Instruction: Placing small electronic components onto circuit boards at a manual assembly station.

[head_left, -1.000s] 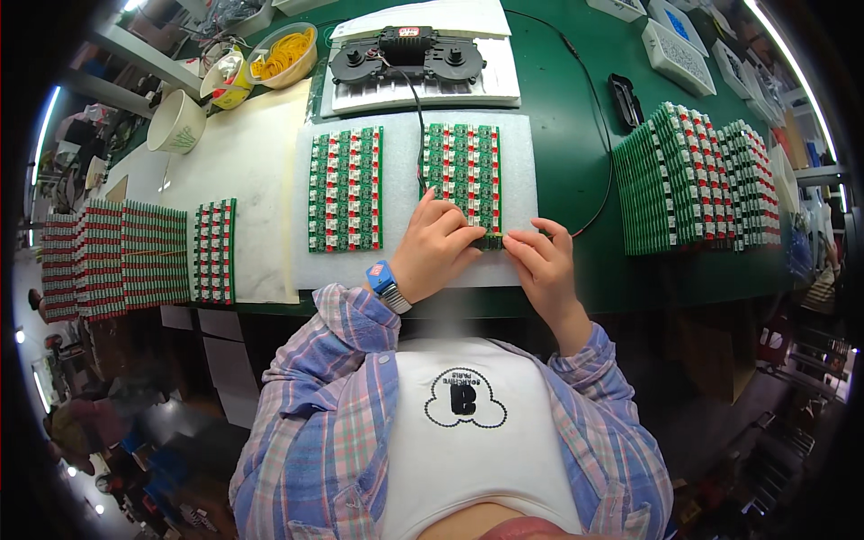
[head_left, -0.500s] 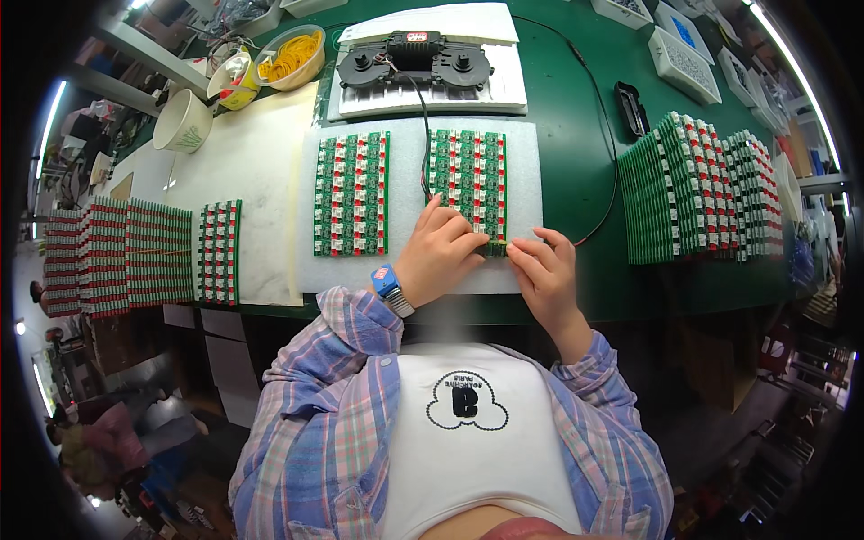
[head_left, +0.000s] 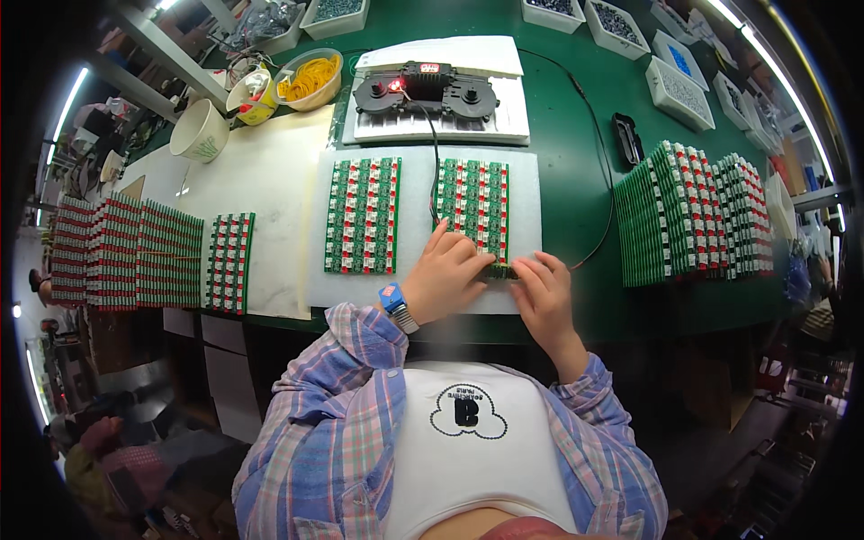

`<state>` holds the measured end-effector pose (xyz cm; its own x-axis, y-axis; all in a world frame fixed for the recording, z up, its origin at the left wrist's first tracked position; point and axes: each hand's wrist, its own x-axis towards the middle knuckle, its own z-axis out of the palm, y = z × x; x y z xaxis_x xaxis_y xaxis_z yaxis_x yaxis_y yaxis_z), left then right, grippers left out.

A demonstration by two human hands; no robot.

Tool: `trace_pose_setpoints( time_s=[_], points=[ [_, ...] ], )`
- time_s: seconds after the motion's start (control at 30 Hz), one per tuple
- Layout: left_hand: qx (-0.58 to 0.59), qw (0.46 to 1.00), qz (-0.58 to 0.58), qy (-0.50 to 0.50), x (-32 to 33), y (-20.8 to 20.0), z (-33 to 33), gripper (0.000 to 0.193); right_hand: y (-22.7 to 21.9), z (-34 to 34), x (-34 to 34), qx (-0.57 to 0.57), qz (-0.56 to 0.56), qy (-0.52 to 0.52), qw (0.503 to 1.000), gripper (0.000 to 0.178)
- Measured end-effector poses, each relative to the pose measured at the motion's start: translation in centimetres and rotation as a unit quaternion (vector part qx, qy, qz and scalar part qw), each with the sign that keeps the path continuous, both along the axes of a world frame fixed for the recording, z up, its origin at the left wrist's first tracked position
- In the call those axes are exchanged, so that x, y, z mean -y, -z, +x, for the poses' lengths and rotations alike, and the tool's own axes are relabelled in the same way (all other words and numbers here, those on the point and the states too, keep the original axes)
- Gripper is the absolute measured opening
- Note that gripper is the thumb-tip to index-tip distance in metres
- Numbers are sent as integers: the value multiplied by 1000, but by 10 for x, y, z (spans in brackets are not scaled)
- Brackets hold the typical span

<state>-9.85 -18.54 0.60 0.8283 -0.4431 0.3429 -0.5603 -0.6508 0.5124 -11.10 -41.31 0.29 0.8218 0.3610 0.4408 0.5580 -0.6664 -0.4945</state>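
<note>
A green circuit-board panel with rows of white and red parts lies on a pale foam mat. My left hand bends over its lower left, the index finger stretched up by a black cable. At the panel's lower right corner, a small dark green circuit board sits between the fingertips of both hands. My right hand pinches its right end, thumb and index close together. A black two-knobbed device at the back shows a red light. The cable's lower end is hidden by my left fingers.
Another panel lies left on the mat. Stacked boards and a single panel stand farther left; more stacks rise at right. A black case, rubber bands in a bowl and parts trays sit farther back.
A red light has come on at the black device. The whole view has shifted, so the table appears lower. My hands keep nearly the same place on the panel.
</note>
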Motion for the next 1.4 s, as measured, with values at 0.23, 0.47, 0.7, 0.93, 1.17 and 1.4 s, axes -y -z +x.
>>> trace_pose_setpoints(
  time_s=[0.23,0.47,0.7,0.93,1.17,1.4],
  points=[
    [24,1000,2,12,1,-6,0,43,6,-1,1,13,3,0,1000,35],
    [-4,999,-11,51,0,0,2,40,8,-1,0,21,25,-2,999,31],
    [-5,999,12,51,2,0,0,40,4,-3,-1,56,-15,-2,998,30],
    [-3,998,23,51,4,0,1,40,0,-3,-4,77,-37,4,996,28],
    [3,999,20,47,7,-4,0,35,6,3,-2,35,54,-8,998,26],
    [-30,998,36,43,7,-11,1,34,7,5,-2,-67,143,-20,987,28]
  ],
)
